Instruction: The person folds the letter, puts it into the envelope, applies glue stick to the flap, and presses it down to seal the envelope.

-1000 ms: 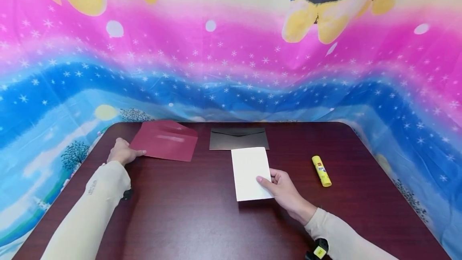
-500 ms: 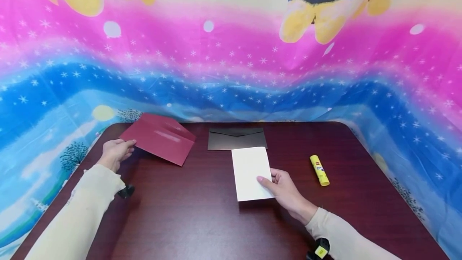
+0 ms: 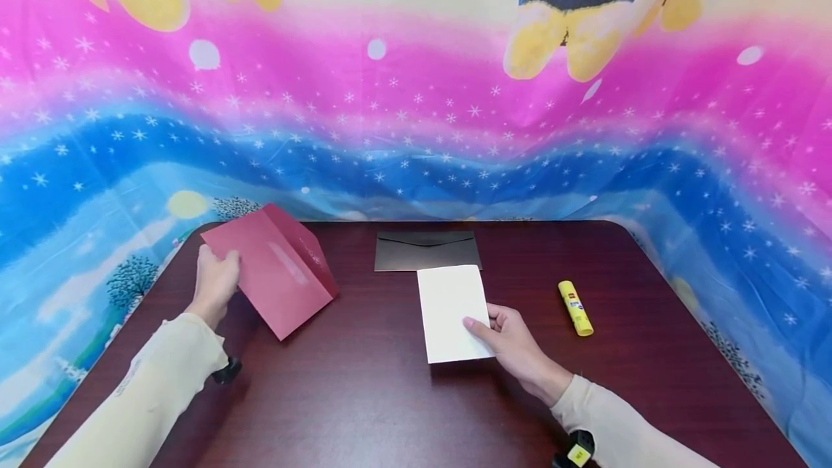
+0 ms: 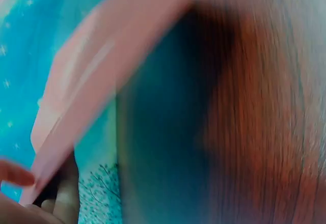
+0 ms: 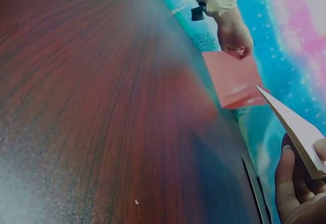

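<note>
My left hand point(image 3: 217, 276) pinches the left edge of a red envelope point(image 3: 276, 273), thumb on its near face. The envelope is raised and tilted over the table's left side, its flap point(image 3: 302, 248) standing away along the right edge. In the left wrist view the red envelope point(image 4: 86, 76) is blurred, with fingers point(image 4: 66, 193) behind it. My right hand point(image 3: 520, 349) grips a white card point(image 3: 455, 315) by its right edge, thumb on top and fingers underneath. Seen edge-on in the right wrist view, the white card point(image 5: 295, 127) is folded or layered.
A dark grey-brown envelope point(image 3: 425, 251) lies flat at the table's back edge, just beyond the white card. To the right lies a yellow glue stick point(image 3: 575, 308). A colourful printed cloth point(image 3: 416, 107) hangs around the dark wooden table point(image 3: 364, 396).
My left hand has lifted the red envelope off the table and turned it clockwise, so its lower corner swings nearer. The right hand and white card have stayed in place.
</note>
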Tool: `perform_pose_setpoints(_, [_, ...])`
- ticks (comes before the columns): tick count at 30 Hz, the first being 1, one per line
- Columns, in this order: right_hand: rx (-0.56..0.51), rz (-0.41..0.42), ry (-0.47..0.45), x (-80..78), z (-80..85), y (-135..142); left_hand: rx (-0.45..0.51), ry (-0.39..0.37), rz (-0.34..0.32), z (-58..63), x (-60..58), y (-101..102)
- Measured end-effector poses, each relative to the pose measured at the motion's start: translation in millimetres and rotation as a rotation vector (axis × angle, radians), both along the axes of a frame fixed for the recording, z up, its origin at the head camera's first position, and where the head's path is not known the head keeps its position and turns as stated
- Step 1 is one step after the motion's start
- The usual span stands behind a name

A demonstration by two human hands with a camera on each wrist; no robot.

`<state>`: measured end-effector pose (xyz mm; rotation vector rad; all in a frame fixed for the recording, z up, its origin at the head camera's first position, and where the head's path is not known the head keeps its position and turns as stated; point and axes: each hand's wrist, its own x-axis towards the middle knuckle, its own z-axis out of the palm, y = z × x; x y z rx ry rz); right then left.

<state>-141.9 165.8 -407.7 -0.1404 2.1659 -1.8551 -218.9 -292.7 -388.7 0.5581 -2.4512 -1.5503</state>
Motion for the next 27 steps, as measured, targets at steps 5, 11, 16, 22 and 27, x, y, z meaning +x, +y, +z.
perform_pose_setpoints(5, [0.003, -0.008, -0.012, 0.2, -0.2, 0, -0.057, -0.038, -0.138, 5.8, 11.8, 7])
perform_pose_setpoints(11, [0.017, -0.009, -0.013, 0.0, -0.6, 3, 0.01, -0.05, -0.265, 13.1, 26.0, 17])
perform_pose_setpoints(16, [0.018, -0.008, -0.022, 1.5, 0.1, 3, -0.109, 0.032, -0.315, 13.7, 36.8, 33])
perform_pose_setpoints(22, [0.0, -0.003, -0.018, 5.0, 4.0, 0, -0.181, 0.055, -0.367, 14.3, 46.3, 56])
perform_pose_setpoints(27, [-0.009, 0.005, -0.013, 6.4, 7.0, -2, -0.01, -0.013, -0.406, 13.9, 51.6, 74])
